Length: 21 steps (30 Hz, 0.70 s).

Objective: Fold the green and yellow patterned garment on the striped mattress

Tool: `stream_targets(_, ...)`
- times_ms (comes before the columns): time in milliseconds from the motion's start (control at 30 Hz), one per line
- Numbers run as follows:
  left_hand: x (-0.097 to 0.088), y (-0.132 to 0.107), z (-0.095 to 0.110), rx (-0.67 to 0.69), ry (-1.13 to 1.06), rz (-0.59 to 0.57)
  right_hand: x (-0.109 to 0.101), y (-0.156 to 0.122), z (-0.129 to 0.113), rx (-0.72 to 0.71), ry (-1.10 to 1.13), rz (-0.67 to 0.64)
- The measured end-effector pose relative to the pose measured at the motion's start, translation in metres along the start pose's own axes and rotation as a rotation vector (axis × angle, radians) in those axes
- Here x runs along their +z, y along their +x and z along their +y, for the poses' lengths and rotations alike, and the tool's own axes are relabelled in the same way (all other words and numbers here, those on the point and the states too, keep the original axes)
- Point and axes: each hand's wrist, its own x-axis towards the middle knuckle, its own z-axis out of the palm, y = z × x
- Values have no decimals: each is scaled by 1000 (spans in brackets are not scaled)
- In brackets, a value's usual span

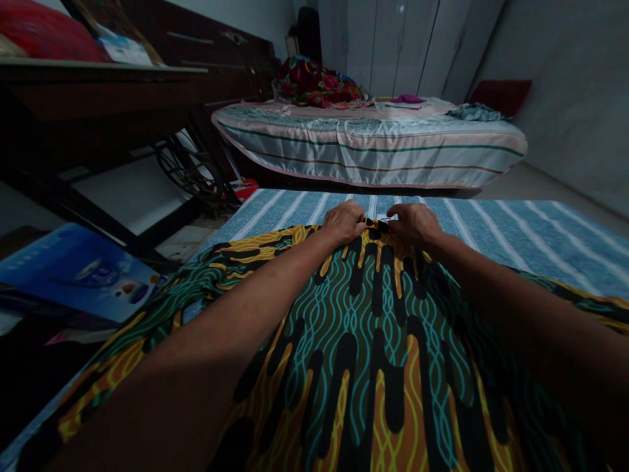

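Note:
A patterned cloth point(363, 341) in green, orange, black and teal lies spread over a blue striped sheet point(515, 236). Both my arms reach forward across it. My left hand point(345, 221) is closed, its fingers gripping the cloth's far edge. A short way to the right, my right hand point(413, 223) is closed too, pinching the same far edge. A small dark bit of the edge point(379, 228) shows between the two hands.
A bed point(368, 147) with a striped cover and a heap of red floral cloth point(314, 84) stands beyond. A dark sewing-machine table point(98, 98) with a treadle wheel point(189, 170) is at left. A blue box point(73, 272) lies near left. Pale wardrobes point(403, 46) line the back wall.

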Motion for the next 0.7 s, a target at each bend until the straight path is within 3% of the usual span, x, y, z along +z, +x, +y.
stream_targets(133,3,-1,4,-143,-16,-30,-1,12,-4,53,76,-165)
stream_targets(300,3,-4,6,-185,2,-37,-12,18,-8,78,113,-347)
stream_targets(700,2,-8,11,-255,-16,-4,-22,21,-18,155,148,-504)
